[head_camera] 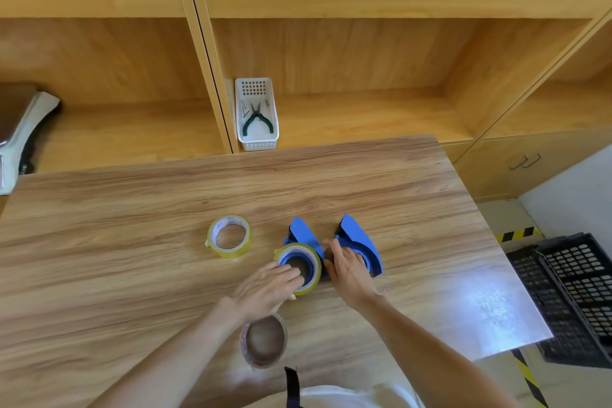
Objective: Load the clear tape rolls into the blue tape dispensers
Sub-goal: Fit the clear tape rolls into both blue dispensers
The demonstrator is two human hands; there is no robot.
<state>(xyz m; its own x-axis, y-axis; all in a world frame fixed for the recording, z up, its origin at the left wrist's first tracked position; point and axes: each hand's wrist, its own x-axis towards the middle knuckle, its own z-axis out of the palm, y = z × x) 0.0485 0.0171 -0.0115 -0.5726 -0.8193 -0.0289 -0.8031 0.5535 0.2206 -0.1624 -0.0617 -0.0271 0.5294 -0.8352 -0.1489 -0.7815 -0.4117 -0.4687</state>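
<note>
From the head view, one clear tape roll (299, 267) already sits around the blue hub of the nearer blue tape dispenser (303, 237), in the middle of the wooden surface (132, 209). The left hand (268, 288) lies on the roll's near edge with its fingers laid over the rim toward the core – pressing rather than plainly gripping, though motion blur makes the exact finger pose hard to read. The right hand (347, 267) rests with straight, relaxed fingers against the second dispenser (359, 243), just beside the first, and seems to brace the pair.

To finish this step well, I judge the roll should be pushed squarely down onto the hub until it seats flush, while the other hand keeps the dispenser body from sliding.

A second roll (229, 236) waits to the left, well apart, and a third roll (264, 339) lies close to the person's body.

Much is hidden – the left fingers cover the hub's near side, so whether the roll is fully seated cannot be told; the right hand masks part of the second dispenser; the tape's free end and the cutter blades cannot be made out.
</note>
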